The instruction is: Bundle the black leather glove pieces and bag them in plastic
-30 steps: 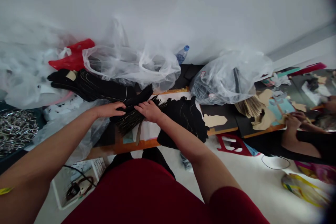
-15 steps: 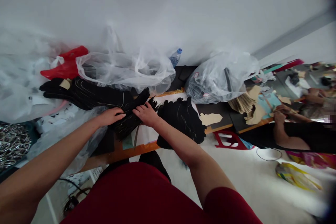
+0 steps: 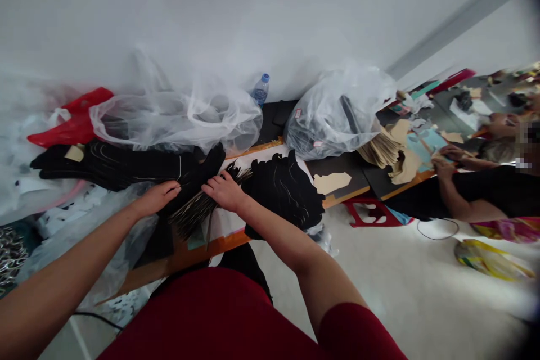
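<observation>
A thick stack of thin black cut pieces (image 3: 194, 212), seen edge-on, lies on the wooden table (image 3: 185, 253) in front of me. My left hand (image 3: 157, 197) rests on the stack's left side, fingers curled over it. From the right, my right hand (image 3: 223, 190) grips the same stack with fingers closed on its top. A fanned pile of black cut pieces (image 3: 287, 191) lies just right of my right hand. A long row of black cut pieces (image 3: 122, 162) stretches to the left behind my left hand.
Clear plastic bags (image 3: 177, 118) (image 3: 337, 112) and a water bottle (image 3: 260, 89) line the wall. A red bag (image 3: 71, 124) lies far left. Tan cut pieces (image 3: 382, 149) sit to the right, where another person's hands (image 3: 447, 160) work. A red stool (image 3: 367, 211) stands below.
The view has swung so everything sits further left. Both hands stay on the black stack, shifting slightly along it.
</observation>
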### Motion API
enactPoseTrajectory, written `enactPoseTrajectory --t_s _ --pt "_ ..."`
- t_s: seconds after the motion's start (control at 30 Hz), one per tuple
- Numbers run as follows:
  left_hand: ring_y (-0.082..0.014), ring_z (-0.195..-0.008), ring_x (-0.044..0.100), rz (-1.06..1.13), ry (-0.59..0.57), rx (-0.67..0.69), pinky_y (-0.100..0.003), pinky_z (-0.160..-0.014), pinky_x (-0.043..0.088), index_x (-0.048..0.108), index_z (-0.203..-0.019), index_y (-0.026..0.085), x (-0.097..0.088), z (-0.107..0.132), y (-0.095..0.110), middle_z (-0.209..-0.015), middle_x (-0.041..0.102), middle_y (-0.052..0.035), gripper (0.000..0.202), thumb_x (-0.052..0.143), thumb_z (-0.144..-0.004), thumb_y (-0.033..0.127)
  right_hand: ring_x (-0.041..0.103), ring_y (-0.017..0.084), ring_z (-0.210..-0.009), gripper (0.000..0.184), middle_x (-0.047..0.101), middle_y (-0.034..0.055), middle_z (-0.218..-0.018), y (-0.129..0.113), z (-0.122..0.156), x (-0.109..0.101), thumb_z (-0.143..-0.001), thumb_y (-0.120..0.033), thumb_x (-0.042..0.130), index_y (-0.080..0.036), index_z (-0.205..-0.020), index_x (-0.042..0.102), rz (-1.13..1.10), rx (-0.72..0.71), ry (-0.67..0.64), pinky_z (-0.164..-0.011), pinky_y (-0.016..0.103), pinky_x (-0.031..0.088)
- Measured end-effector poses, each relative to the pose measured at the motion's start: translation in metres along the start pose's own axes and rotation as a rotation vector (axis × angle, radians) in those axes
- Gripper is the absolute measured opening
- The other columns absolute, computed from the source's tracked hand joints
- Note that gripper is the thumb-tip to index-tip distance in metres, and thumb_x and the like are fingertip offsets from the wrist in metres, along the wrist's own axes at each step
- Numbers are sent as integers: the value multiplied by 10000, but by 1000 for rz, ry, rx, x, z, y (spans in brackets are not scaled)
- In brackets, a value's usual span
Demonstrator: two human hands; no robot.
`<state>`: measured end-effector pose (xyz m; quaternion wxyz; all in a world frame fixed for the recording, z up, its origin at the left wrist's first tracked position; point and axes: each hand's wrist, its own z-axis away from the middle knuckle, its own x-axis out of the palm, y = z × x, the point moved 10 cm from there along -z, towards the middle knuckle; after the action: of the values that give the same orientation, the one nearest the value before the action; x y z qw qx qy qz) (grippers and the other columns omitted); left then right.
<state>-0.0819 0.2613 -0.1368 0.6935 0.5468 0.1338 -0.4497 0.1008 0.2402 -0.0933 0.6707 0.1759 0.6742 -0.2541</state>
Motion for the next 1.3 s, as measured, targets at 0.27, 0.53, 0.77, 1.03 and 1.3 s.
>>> enactPoseTrajectory --t_s 0.27,0.53,0.77,1.03,1.3 --pt "-295 -1036 716 -49 -20 52 -401 -999 567 728 -957 228 2 2 0 -1071 766 -106 656 426 -909 808 638 270 -1170 485 738 96 -1233 1 1 3 -1144 -157 397 -176 -1620 488 -4 17 31 -1216 561 412" --pt "-372 -1364 640 -79 -60 106 -474 -1210 494 832 -1069 242 11 11 3 -1336 742 -152 816 402 -900 914 631 264 -1167 408 730 93 -1212 -1 -3 -3 -1144 -160 404 -194 -1495 610 -12 40 -2 -1205 544 405" --pt "-300 -1150 699 17 35 -18 -432 -1079 549 644 -1235 228 -5 10 -2 -1242 739 -96 528 445 -962 634 626 267 -1171 421 730 114 -1244 0 1 -3 -1150 -164 394 -197 -1516 601 -32 43 -30 -1131 509 441" --pt "-311 -1172 681 37 11 -21 -451 -1090 513 596 -1239 233 -1 13 6 -1269 710 -104 561 454 -935 683 628 297 -1197 535 712 170 -1330 -1 -6 1 -1131 -131 365 -118 -1662 429 -22 60 -42 -1042 502 485" --pt "-301 -1105 677 38 0 -29 -427 -1018 529 584 -1224 227 -5 12 13 -1219 701 -86 625 626 -805 689 625 301 -1204 519 691 179 -1395 -1 -3 3 -1139 -145 347 -98 -1649 430 -14 60 -49 -1032 501 488"
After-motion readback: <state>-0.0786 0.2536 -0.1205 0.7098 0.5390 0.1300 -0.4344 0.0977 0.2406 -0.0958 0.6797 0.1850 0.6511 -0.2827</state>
